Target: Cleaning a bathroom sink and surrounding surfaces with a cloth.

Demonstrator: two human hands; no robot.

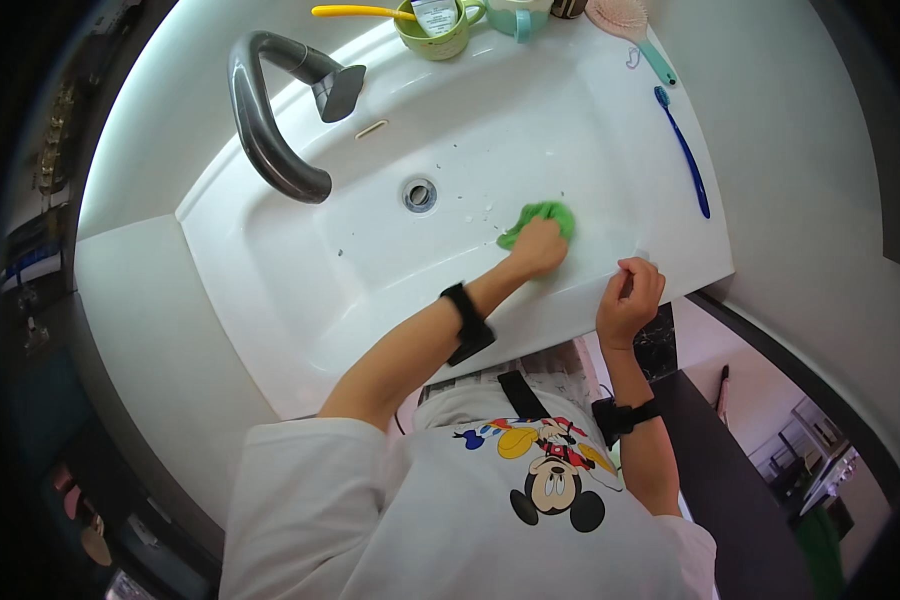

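Observation:
My left hand (541,247) is closed on a bunched green cloth (549,214) and presses it against the near right part of the basin. The white ceramic sink (292,300) lies before me, with small dark specks scattered around its metal drain (419,196). My right hand (630,300) is at the sink's front rim on the right, its fingers curled loosely towards the thumb. I see nothing held in it, though a faint greyish patch shows just beyond the fingertips.
A dark grey curved faucet (270,150) arches over the basin's left side. Along the back rim are a green cup (439,46) with a yellow-handled item and a tube, a pale teal mug (516,16) and a hairbrush (630,30). A blue toothbrush (686,154) lies on the right rim.

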